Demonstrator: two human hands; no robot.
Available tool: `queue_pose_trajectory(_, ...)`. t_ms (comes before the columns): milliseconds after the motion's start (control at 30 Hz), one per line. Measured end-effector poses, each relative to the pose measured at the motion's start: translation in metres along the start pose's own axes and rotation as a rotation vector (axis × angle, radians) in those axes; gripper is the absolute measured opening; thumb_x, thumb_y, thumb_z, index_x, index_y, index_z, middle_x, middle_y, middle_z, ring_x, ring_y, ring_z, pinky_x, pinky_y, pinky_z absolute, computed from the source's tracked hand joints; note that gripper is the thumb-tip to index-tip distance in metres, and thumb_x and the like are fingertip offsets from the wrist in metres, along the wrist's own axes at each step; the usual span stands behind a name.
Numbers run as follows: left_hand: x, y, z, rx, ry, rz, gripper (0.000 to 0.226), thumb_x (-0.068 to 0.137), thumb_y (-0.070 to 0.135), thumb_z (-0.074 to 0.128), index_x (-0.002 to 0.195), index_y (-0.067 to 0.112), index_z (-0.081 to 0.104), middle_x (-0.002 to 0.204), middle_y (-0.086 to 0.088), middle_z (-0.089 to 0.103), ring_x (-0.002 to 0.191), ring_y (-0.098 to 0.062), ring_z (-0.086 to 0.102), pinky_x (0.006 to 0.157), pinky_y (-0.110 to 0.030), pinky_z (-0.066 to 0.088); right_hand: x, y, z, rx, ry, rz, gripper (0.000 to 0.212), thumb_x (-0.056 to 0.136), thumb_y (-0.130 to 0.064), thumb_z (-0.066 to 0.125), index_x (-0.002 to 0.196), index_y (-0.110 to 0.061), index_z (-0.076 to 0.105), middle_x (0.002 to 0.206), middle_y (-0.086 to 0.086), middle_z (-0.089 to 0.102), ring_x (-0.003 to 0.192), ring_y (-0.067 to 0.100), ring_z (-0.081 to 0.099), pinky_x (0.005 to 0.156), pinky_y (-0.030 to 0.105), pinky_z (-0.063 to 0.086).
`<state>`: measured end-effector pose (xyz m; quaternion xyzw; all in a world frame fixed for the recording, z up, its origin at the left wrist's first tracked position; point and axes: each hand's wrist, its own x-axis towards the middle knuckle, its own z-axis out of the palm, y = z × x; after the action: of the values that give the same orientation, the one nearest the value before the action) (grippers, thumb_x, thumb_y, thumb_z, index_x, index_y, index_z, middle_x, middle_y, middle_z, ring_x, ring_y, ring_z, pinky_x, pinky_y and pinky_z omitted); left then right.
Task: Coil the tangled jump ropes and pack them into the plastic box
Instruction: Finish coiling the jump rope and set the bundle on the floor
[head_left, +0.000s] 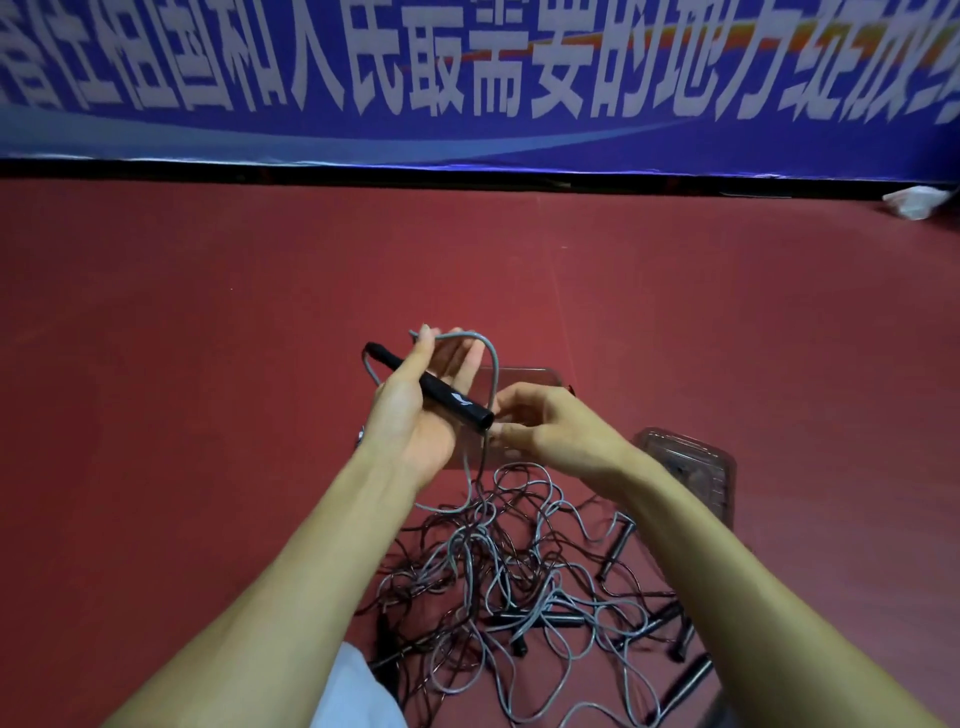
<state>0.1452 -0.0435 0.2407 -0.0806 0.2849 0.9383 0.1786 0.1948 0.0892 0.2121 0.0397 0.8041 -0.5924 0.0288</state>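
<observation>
My left hand (415, 415) is raised palm-up and holds a black jump-rope handle (431, 385) across its palm under the thumb. A grey cord (492, 364) loops over its fingertips. My right hand (545, 423) pinches that cord just below the handle's end. From there the cord drops into a tangled pile of grey and dark ropes (509, 582) with several black handles on the red floor. The clear plastic box (524, 376) lies behind my hands, mostly hidden by them. Its clear lid (696, 467) rests on the floor to the right.
A red floor (208, 364) stretches all around the pile. A blue banner (467, 78) with white lettering runs along the far wall. Crumpled white material (917, 201) lies at the far right near the wall. White cloth (353, 691) shows at the bottom edge.
</observation>
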Motion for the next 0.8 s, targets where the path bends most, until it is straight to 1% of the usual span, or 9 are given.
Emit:
queue_pose_trajectory(100,-0.001,0.011,-0.007,-0.142,0.028,0.008,0.018,0.097,0.012,0.056,0.082,0.005,0.060,0.070,-0.010,0.071,0.067,-0.020,0.072,0.079,-0.032,0.060,0.006,0.000,0.009,-0.031,0.095,-0.045,0.015,0.087,-0.015,0.071,0.077,-0.021,0.062,0.080,0.012,0.067,0.071,0.022,0.063,0.073,0.044,0.055)
queue_pose_trajectory(167,0.000,0.020,-0.013,-0.267,0.049,0.040,0.015,0.097,0.007,0.055,0.084,0.001,0.060,0.072,-0.013,0.069,0.063,-0.021,0.072,0.072,-0.034,0.061,0.009,-0.001,0.011,-0.064,0.136,-0.074,0.013,0.085,-0.022,0.073,0.076,-0.021,0.065,0.081,0.016,0.071,0.069,0.022,0.064,0.072,0.046,0.055)
queue_pose_trajectory(267,0.002,0.027,-0.019,-0.270,0.098,0.068,0.016,0.098,0.007,0.053,0.083,0.002,0.059,0.076,-0.012,0.066,0.059,-0.019,0.071,0.077,-0.035,0.060,0.009,-0.003,0.013,-0.056,0.118,-0.069,0.011,0.086,-0.017,0.072,0.078,-0.019,0.065,0.080,0.021,0.069,0.067,0.020,0.060,0.066,0.042,0.052)
queue_pose_trajectory(367,0.004,0.026,-0.020,-0.157,0.154,0.068,0.020,0.100,0.008,0.051,0.081,0.002,0.056,0.077,-0.013,0.062,0.058,-0.021,0.069,0.058,-0.030,0.060,0.010,-0.005,0.011,-0.096,0.223,-0.114,0.015,0.085,-0.011,0.073,0.075,-0.019,0.064,0.066,0.003,0.063,0.058,0.010,0.058,0.057,0.027,0.048)
queue_pose_trajectory(433,0.008,0.022,-0.021,0.002,0.169,0.111,0.016,0.099,0.007,0.051,0.085,0.000,0.055,0.079,-0.015,0.062,0.067,-0.023,0.066,0.056,-0.031,0.060,0.009,-0.011,0.009,0.071,0.323,-0.125,0.016,0.088,-0.004,0.068,0.076,-0.013,0.063,0.062,-0.001,0.057,0.050,0.008,0.057,0.049,0.023,0.049)
queue_pose_trajectory(533,0.008,0.010,-0.023,0.419,0.087,0.160,0.009,0.098,0.006,0.052,0.101,-0.001,0.058,0.083,-0.014,0.064,0.066,-0.021,0.065,0.060,-0.031,0.061,0.007,-0.023,0.006,0.383,0.380,-0.121,0.012,0.090,0.001,0.062,0.080,-0.006,0.059,0.063,0.004,0.055,0.049,0.010,0.061,0.045,0.026,0.054)
queue_pose_trajectory(667,-0.003,-0.008,-0.022,1.017,-0.157,0.168,0.020,0.095,0.000,0.055,0.092,0.013,0.070,0.087,-0.008,0.070,0.069,-0.011,0.066,0.066,-0.022,0.057,0.003,-0.032,-0.006,0.628,0.417,-0.165,0.006,0.092,0.001,0.058,0.087,-0.002,0.057,0.067,0.007,0.058,0.053,0.011,0.064,0.055,0.034,0.060)
queue_pose_trajectory(733,-0.006,-0.012,-0.023,1.113,-0.248,0.113,0.025,0.092,-0.005,0.055,0.092,0.014,0.071,0.079,0.001,0.071,0.068,-0.006,0.066,0.063,-0.015,0.052,0.000,-0.035,-0.015,0.712,0.440,-0.204,0.009,0.093,0.002,0.056,0.086,-0.003,0.056,0.069,0.007,0.058,0.054,0.012,0.064,0.055,0.032,0.060)
queue_pose_trajectory(800,-0.009,-0.017,-0.022,1.154,-0.318,0.046,0.023,0.093,-0.004,0.056,0.095,0.013,0.071,0.076,0.008,0.072,0.071,-0.005,0.068,0.066,-0.015,0.054,-0.003,-0.036,-0.025,0.827,0.470,-0.225,0.008,0.094,0.002,0.055,0.087,-0.002,0.054,0.070,0.008,0.059,0.056,0.013,0.065,0.058,0.033,0.061)
